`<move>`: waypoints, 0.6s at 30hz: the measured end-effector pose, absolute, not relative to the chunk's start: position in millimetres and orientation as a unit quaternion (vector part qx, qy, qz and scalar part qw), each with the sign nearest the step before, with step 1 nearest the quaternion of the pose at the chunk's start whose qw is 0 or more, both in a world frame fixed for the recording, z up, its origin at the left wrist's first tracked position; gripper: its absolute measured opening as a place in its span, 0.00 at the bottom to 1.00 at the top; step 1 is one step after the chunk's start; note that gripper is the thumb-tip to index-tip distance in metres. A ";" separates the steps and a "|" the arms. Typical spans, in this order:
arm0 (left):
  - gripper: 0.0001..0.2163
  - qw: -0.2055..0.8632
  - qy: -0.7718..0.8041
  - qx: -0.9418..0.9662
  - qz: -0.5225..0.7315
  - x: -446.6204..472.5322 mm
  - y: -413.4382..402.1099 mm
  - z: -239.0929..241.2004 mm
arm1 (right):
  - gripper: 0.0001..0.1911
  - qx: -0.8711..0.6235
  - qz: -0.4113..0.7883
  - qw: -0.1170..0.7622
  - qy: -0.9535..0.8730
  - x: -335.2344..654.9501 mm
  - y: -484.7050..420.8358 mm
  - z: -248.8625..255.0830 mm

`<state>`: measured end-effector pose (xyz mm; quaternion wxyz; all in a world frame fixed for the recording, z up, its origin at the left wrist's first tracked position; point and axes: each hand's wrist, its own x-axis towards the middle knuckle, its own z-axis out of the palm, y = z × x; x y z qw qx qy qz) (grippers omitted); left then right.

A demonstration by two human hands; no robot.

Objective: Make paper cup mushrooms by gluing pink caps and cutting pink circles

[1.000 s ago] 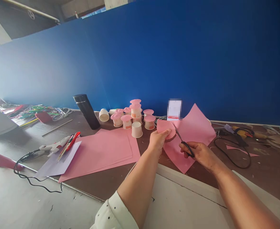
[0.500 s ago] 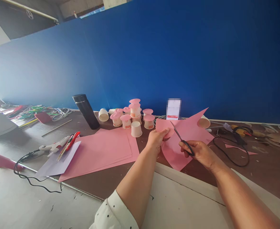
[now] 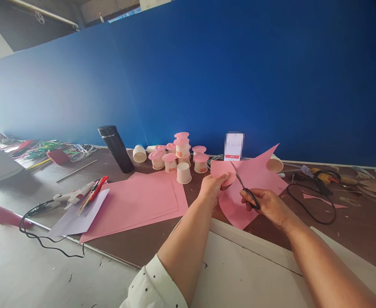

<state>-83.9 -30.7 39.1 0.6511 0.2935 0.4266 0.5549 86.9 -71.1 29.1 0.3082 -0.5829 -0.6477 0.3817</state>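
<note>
My left hand (image 3: 211,188) pinches the left edge of a pink paper sheet (image 3: 255,182) raised over the brown table, at a rounded cut-out part. My right hand (image 3: 268,204) grips black-handled scissors (image 3: 245,188), whose blades reach into the sheet beside my left fingers. The sheet's far corner points up toward the blue wall. A paper cup (image 3: 275,164) lies on its side just behind the sheet.
A stack of pink sheets (image 3: 136,203) lies to the left, with a glue gun (image 3: 74,196), red cutter (image 3: 93,192) and white paper nearby. Several pink-topped cups (image 3: 181,156), a black flask (image 3: 116,149) and a black cable (image 3: 312,205) stand around. The blue wall (image 3: 239,77) backs the table.
The pink sheet has turned in my left hand, its far corner rising and swinging right, uncovering the cup behind. The scissors stay in the cut; both hands hold nearly the same place.
</note>
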 end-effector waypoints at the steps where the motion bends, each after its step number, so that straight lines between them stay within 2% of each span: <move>1: 0.14 0.655 0.422 0.293 0.555 -83.7 -31.4 39.2 | 0.27 -0.583 0.380 0.309 -0.648 86.9 -71.1 28.9; 18: 0.13 0.651 0.437 0.305 0.541 -84.5 -30.0 38.7 | 0.28 -0.588 0.379 0.312 -0.643 85.6 -71.8 30.4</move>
